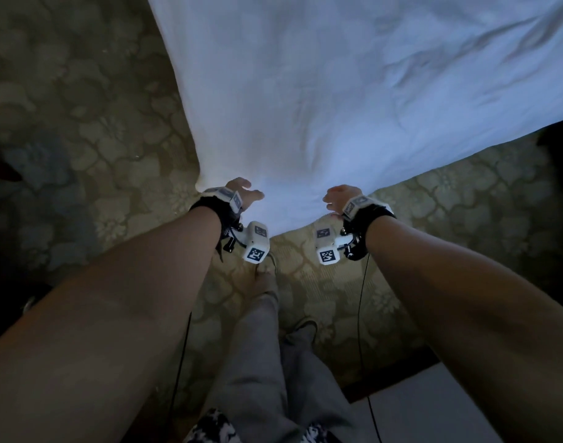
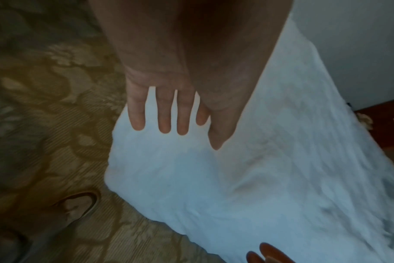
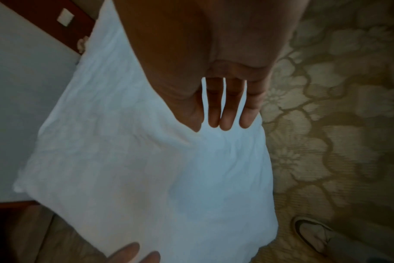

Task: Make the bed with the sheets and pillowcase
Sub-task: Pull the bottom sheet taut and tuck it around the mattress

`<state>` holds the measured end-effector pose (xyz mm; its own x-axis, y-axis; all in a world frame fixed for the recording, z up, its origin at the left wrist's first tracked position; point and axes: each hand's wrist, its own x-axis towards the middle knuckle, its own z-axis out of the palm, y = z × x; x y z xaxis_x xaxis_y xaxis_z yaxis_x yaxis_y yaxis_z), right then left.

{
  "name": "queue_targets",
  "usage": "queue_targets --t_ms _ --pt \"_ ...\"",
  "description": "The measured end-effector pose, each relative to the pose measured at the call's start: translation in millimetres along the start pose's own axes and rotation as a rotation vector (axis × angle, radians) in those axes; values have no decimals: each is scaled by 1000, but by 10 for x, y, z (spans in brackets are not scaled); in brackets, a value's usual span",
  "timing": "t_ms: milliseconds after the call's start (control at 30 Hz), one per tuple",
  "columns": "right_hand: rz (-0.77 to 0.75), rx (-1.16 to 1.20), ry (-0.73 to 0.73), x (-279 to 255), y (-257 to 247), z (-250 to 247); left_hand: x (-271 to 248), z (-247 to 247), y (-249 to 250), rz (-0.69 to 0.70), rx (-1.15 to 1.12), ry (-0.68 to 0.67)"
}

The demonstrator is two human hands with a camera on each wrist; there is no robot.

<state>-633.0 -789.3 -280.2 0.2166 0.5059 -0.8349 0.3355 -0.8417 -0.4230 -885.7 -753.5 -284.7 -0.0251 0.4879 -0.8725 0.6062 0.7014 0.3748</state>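
A white sheet [image 1: 337, 91] covers the bed, and its near corner points toward me. My left hand [image 1: 243, 191] is at the left edge of that corner and my right hand [image 1: 337, 199] at the right edge. In the left wrist view the left hand [image 2: 182, 124] has straight, spread fingers over the sheet [image 2: 236, 195] and grips nothing. The right wrist view shows the right hand [image 3: 214, 119] the same way over the sheet [image 3: 146, 160]. Whether the palms press the cloth or hover just above it, I cannot tell. No pillowcase is in view.
A floral patterned carpet [image 1: 82, 123] lies on both sides of the bed corner. My feet in slippers [image 2: 79, 204] [image 3: 313, 234] stand just short of the corner. A pale hard floor [image 1: 465, 410] begins at the lower right. Thin cables hang from both wrists.
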Motion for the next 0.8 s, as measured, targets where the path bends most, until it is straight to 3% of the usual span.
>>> queue_targets --t_ms 200,367,600,800 --pt "-118 -109 67 -331 -459 -476 -532 -155 754 172 95 -13" --pt "-237 -222 103 -747 -807 -902 -1088 -382 1288 304 142 82" --pt "-449 -389 140 -1558 -1444 -1421 -2154 -672 1908 527 152 364" --pt "-618 -474 203 -2143 -1795 -1703 -2858 -851 2129 710 95 589"
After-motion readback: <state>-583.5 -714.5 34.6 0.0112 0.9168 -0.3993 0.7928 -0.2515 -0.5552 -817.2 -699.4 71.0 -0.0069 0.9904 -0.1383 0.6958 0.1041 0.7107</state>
